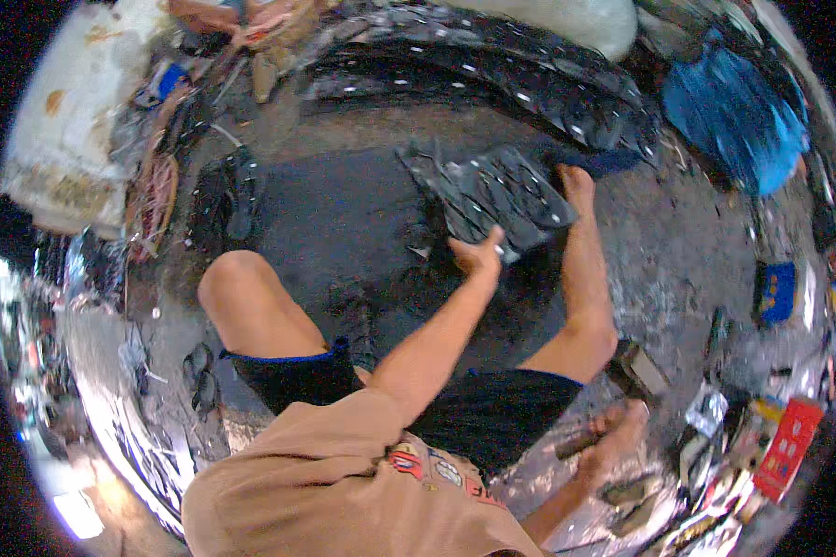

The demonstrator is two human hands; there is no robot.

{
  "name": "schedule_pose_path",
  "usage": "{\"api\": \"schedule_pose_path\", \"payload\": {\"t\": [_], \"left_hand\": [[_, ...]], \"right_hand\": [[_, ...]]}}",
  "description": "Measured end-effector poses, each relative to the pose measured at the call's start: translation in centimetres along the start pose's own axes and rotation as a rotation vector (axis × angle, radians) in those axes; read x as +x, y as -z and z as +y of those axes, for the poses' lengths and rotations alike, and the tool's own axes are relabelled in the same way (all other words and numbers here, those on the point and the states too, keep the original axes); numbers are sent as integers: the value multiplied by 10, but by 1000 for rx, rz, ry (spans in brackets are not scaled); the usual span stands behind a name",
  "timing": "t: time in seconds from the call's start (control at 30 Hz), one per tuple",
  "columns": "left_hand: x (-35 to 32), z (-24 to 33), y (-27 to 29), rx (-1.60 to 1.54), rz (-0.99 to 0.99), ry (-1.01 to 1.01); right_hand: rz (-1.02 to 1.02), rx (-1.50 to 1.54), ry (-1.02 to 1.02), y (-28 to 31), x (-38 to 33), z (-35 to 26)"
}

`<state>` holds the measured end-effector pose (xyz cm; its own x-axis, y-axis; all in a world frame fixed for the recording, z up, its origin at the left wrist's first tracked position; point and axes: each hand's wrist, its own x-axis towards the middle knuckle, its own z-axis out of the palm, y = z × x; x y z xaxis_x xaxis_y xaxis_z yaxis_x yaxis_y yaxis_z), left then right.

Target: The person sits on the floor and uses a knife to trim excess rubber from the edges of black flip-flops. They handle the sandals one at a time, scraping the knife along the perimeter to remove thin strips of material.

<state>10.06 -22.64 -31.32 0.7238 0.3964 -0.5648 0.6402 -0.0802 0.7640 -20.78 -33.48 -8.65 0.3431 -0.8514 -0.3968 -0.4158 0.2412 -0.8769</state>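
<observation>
My left hand (479, 256) grips the near edge of a dark grey flat piece (502, 200) with curved, strap-like ridges on it. The thumb lies on top and the other fingers are hidden beneath. The piece is tilted above the floor, its right end close to my right shin. At the lower right, my right hand (620, 429) is smeared by motion, so its fingers cannot be made out. Beside it are a brown, handle-like thing (578, 446) and a brown block (637, 373) with a pale face. Whether it touches either is unclear.
A dark mat (316, 213) lies between my legs. Long rows of black pieces with white spots (474, 74) run along the far side. A blue bag (738, 116) stands far right; a red box (790, 450) lies among clutter lower right. Another person's limb (241, 19) shows far left.
</observation>
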Motion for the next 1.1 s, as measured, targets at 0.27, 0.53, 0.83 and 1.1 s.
{"api": "schedule_pose_path", "payload": {"t": [0.27, 0.53, 0.83, 1.1], "left_hand": [[-5, 69, 190, -55, -125, -23], [-25, 77, 237, -191, -348, 184], [-22, 69, 236, -438, -469, 197], [-25, 66, 232, -460, -432, 302]], "right_hand": [[-551, -131, 290, -126, -73, -13], [-821, -709, 184, -181, -97, 10], [-715, -927, 340, -242, -47, 37], [-821, -970, 374, -271, 16, 86]]}}
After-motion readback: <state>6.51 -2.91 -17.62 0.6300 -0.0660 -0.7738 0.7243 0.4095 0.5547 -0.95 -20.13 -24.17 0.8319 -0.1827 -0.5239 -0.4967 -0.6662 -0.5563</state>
